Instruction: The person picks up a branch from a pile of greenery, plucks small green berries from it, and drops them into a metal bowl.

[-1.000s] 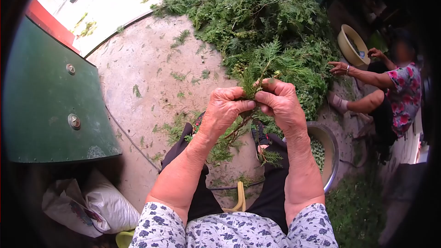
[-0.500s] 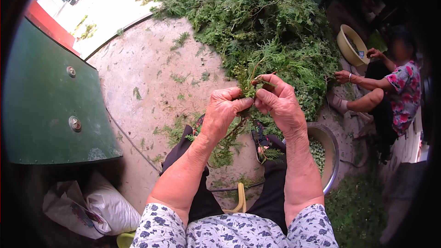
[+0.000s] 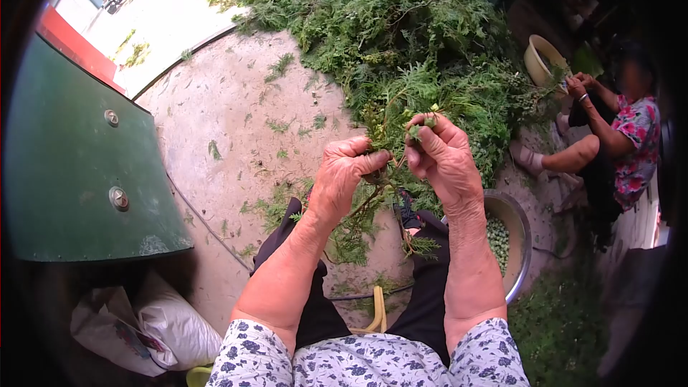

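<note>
My left hand is closed round a leafy evergreen branch, whose lower part hangs between my knees. Beside it and slightly apart, my right hand pinches small green cones between thumb and fingers. Some of the cones poke out above the fingertips. Under my right forearm stands a metal bowl, partly hidden by the arm, with many small green cones in it.
A large heap of cut evergreen branches spreads ahead. At the right, another person sits handling a sprig near a beige basin. A green metal door panel and white sacks are on my left. Scraps litter the floor.
My right hand has drawn away from my left, to the right, and green cones now show in its fingertips. The other person has lifted a sprig toward the basin.
</note>
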`<state>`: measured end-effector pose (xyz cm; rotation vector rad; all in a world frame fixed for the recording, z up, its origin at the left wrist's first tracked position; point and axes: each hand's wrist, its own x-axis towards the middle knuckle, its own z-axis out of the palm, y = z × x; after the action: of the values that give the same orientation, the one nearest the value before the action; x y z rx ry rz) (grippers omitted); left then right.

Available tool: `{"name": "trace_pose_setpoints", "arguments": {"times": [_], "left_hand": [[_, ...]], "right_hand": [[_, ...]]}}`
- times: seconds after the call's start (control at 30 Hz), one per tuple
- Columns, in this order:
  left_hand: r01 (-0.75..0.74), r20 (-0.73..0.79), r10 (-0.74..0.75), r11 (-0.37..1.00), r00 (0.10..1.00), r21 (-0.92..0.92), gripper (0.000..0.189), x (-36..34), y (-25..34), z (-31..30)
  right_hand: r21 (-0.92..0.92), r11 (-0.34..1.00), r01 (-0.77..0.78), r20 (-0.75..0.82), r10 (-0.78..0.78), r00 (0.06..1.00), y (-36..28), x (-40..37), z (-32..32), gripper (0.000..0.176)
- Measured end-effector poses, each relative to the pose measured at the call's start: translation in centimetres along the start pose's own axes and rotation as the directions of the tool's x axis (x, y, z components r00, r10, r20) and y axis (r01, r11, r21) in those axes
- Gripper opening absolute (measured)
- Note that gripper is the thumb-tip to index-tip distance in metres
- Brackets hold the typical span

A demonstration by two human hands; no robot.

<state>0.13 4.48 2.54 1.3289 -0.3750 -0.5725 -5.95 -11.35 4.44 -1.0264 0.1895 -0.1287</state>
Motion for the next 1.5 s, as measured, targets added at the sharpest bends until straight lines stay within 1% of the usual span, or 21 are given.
{"name": "trace_pose_setpoints", "arguments": {"times": [0.07, 0.13, 0.27, 0.37, 0.43, 0.47, 0.53, 0.57, 0.6, 0.63, 0.67, 0.7, 0.73, 0.83, 0.93, 1.07, 1.13, 1.2, 1.33, 1.4, 1.5], "left_hand": [[0.013, -0.018, -0.015, 0.996, 1.0, -0.091, 0.014, 0.3, 0.0, -0.2], [0.125, -0.023, -0.142, 0.925, 0.99, -0.358, 0.016, 0.5, -0.4, -0.7], [0.066, -0.097, -0.114, 0.913, 0.989, -0.402, 0.013, 0.9, -0.7, -1.0], [0.048, -0.118, -0.11, 0.9, 0.987, -0.432, 0.011, 0.9, -0.5, -1.3], [0.03, -0.156, -0.105, 0.907, 0.982, -0.42, 0.01, 0.9, -0.3, -1.6], [0.024, -0.159, -0.101, 0.906, 0.982, -0.423, 0.01, 0.9, -0.2, -1.8], [0.011, -0.184, -0.092, 0.917, 0.979, -0.398, 0.01, 0.8, -0.3, -1.8], [0.007, -0.184, -0.087, 0.918, 0.979, -0.397, 0.01, 0.7, -0.4, -1.7], [0.017, -0.188, -0.096, 0.924, 0.977, -0.383, 0.01, 0.7, -0.4, -1.5], [0.028, -0.189, -0.105, 0.93, 0.976, -0.367, 0.011, 0.7, -0.5, -1.3], [0.027, -0.183, -0.099, 0.931, 0.978, -0.364, 0.011, 0.6, -0.5, -1.0], [0.032, -0.18, -0.095, 0.946, 0.979, -0.324, 0.01, 0.6, -0.5, -0.9], [0.035, -0.178, -0.089, 0.958, 0.98, -0.284, 0.01, 0.5, -0.5, -0.7], [0.042, -0.161, -0.091, 0.956, 0.983, -0.29, 0.009, 0.4, -0.4, -0.1], [0.058, -0.138, -0.1, 0.958, 0.985, -0.281, 0.01, 0.5, -0.5, -0.3], [0.078, -0.31, -0.199, 0.929, 0.93, -0.363, 0.021, 0.8, -0.6, -0.3], [0.032, -0.49, -0.295, 0.879, 0.82, -0.475, 0.027, 1.1, -0.9, -0.3], [0.045, -0.509, -0.311, 0.882, 0.803, -0.468, 0.034, 1.5, -1.4, -0.6], [0.038, -0.395, -0.24, 0.89, 0.887, -0.454, 0.017, 2.1, -2.2, -1.2], [0.104, -0.304, -0.338, 0.803, 0.891, -0.587, 0.012, 2.2, -2.2, -0.8], [0.118, -0.172, -0.302, 0.742, 0.938, -0.659, 0.012, 2.0, -1.5, -1.0]], "right_hand": [[-0.053, 0.995, 0.085, 0.0, -0.085, 0.996, -1.4, -0.5, -0.5, 0.017], [-0.165, 0.982, 0.088, 0.009, -0.087, 0.996, -2.3, -1.1, -2.4, 0.018], [-0.46, 0.887, 0.019, -0.163, -0.106, 0.981, -3.9, -2.7, -6.0, 0.017], [-0.667, 0.727, -0.164, -0.256, -0.017, 0.966, -4.5, -6.3, -9.6, 0.02], [-0.8, 0.508, -0.319, -0.305, 0.114, 0.946, -3.7, -9.1, -12.9, 0.028], [-0.977, 0.149, -0.155, -0.143, 0.084, 0.986, -2.8, -10.6, -15.7, 0.033], [-0.942, -0.331, -0.053, -0.052, -0.011, 0.999, -1.1, -13.0, -18.6, 0.03], [-0.942, -0.332, -0.052, -0.05, -0.015, 0.999, -1.5, -12.3, -17.4, 0.03], [-0.992, -0.011, -0.126, -0.125, -0.077, 0.989, -2.0, -11.1, -14.9, 0.026], [-0.933, 0.316, -0.171, -0.216, -0.114, 0.97, -2.3, -9.8, -12.3, 0.023], [-0.804, 0.566, -0.184, -0.281, -0.09, 0.955, -2.0, -8.5, -9.8, 0.019], [-0.665, 0.737, -0.126, -0.263, -0.073, 0.962, -1.3, -7.1, -7.4, 0.022], [-0.556, 0.826, -0.09, -0.222, -0.043, 0.974, 0.1, -5.6, -6.1, 0.026], [-0.508, 0.857, -0.084, -0.144, 0.012, 0.99, 2.4, -2.2, -0.5, 0.033], [-0.376, 0.919, -0.121, -0.192, 0.05, 0.98, 5.0, 0.0, 0.2, 0.029], [-0.23, 0.971, -0.064, -0.253, 0.004, 0.968, 5.9, 0.1, 0.2, 0.021], [-0.084, 0.996, -0.042, -0.253, 0.019, 0.967, 6.6, 0.0, -0.1, 0.018], [-0.081, 0.996, -0.033, -0.24, 0.013, 0.971, 6.7, 0.0, -0.1, 0.016], [-0.092, 0.995, -0.034, -0.226, 0.012, 0.974, 6.7, 0.0, 0.6, 0.015], [-0.102, 0.994, -0.038, -0.206, 0.016, 0.978, 6.9, -0.2, 0.8, 0.015], [-0.106, 0.993, -0.053, -0.181, 0.033, 0.983, 7.1, -0.3, 1.1, 0.02]]}}
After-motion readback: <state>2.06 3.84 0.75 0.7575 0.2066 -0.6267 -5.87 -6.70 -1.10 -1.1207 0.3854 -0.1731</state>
